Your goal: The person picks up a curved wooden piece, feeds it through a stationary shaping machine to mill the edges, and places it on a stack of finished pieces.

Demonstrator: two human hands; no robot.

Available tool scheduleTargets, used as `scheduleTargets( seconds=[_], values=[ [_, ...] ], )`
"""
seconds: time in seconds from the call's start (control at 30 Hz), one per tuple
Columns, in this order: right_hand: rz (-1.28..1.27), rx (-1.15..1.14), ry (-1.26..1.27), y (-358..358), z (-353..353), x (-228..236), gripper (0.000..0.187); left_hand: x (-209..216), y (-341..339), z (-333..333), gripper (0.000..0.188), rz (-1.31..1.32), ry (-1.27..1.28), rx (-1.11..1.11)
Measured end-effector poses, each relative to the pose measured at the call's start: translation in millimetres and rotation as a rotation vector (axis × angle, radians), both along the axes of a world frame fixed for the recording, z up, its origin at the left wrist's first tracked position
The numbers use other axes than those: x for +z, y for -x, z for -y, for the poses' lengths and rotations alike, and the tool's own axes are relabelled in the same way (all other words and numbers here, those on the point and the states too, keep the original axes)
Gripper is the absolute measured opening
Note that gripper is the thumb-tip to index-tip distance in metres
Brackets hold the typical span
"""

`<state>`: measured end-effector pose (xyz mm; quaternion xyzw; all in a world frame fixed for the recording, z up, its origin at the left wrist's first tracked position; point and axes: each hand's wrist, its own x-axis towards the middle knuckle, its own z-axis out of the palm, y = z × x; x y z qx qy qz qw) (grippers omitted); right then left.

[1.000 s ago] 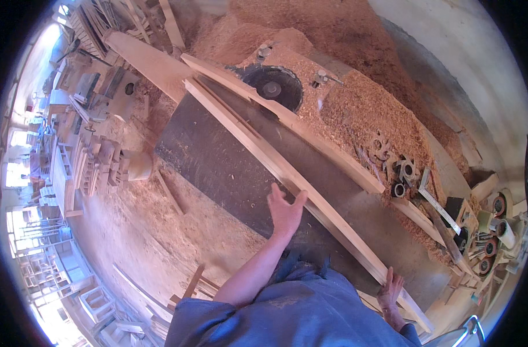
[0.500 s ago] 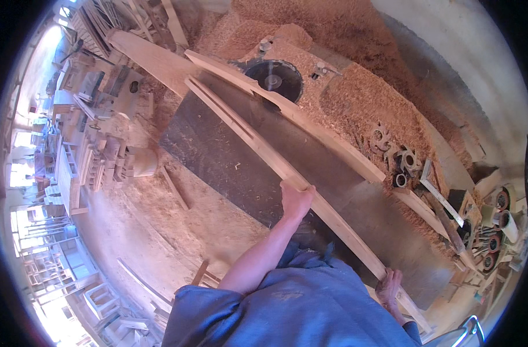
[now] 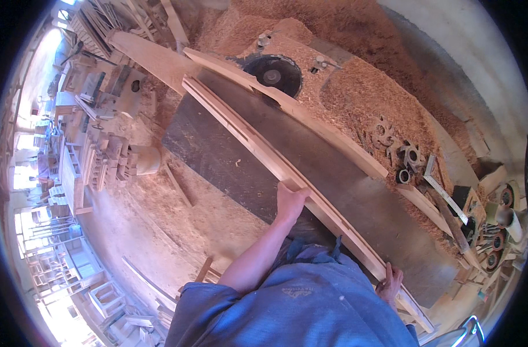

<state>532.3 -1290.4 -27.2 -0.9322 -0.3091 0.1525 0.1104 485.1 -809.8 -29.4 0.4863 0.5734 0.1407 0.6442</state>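
A long, pale wooden rail (image 3: pixel 258 151) with lengthwise grooves lies slantwise over the dark machine table (image 3: pixel 212 147). Around its near side, about midway along, my left hand (image 3: pixel 291 202) is closed with the thumb on top. Closer to my body, at the lower right, my right hand (image 3: pixel 389 282) grips the same rail near its end. Beyond the rail and apart from it, a wooden fence board (image 3: pixel 327 134) runs across the table. Behind a notch in that board sits a round black disc (image 3: pixel 272 76), set in a shavings-covered top.
Heaps of shavings (image 3: pixel 356 87) cover the far side. Metal cutter heads (image 3: pixel 411 155) and a metal square (image 3: pixel 446 196) lie to the right. A wide plank (image 3: pixel 148 58) extends past the table's far left end. Stacked wood pieces (image 3: pixel 105 156) stand on the left.
The rail has rolled slightly in my hands, so more of its grooved, stepped face shows. Both hands keep their hold in nearly the same places.
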Motion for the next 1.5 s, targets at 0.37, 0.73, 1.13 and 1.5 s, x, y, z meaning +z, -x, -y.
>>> scheduleTargets(
  seconds=[0.37, 0.73, 1.13, 1.5],
  values=[
    [0.049, 0.010, -0.096, -29.6, 69.1, 5.4, 0.028, -11.6, -12.8, 38.6, 0.074, -0.329, -0.400, -0.064],
    [-0.413, -0.339, -0.188, -61.3, 204.0, -67.4, 0.018, 2.1, -27.1, 63.6, 0.087, -0.456, -0.468, 0.007],
    [-0.068, -0.029, 0.226, -110.1, 195.3, 17.3, 0.061, -57.5, -76.0, 40.3, 0.094, -0.600, -0.747, 0.112],
    [0.015, -0.155, 0.198, -113.4, 205.3, -8.7, 0.032, -61.8, -100.4, 49.6, 0.098, -0.499, -0.782, 0.079]
  ],
)
